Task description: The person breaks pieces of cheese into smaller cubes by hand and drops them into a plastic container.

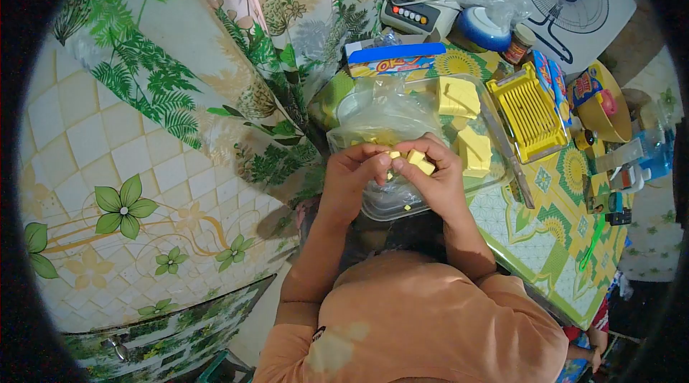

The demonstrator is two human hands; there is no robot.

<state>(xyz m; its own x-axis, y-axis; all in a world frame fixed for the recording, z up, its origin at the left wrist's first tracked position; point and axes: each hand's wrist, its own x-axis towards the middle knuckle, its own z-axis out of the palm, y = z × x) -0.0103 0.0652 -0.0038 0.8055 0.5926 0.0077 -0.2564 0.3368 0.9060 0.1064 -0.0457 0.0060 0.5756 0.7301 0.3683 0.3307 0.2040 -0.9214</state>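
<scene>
My right hand grips a pale yellow chunk, soft-looking like butter or cheese, between thumb and fingers. Close beside it, the fingertips of my left hand pinch a smaller yellow piece, and the two hands almost meet. Below them is a clear plastic tray with a yellow crumb in it. An open clear plastic bag lies just beyond my fingers. Two larger yellow blocks, a far one and a near one, sit on the tray's right side.
A long knife-like blade lies along the tray's right edge. Farther right are a yellow slotted rack, a yellow bowl and a green utensil. A blue-topped box and an appliance base with buttons stand behind.
</scene>
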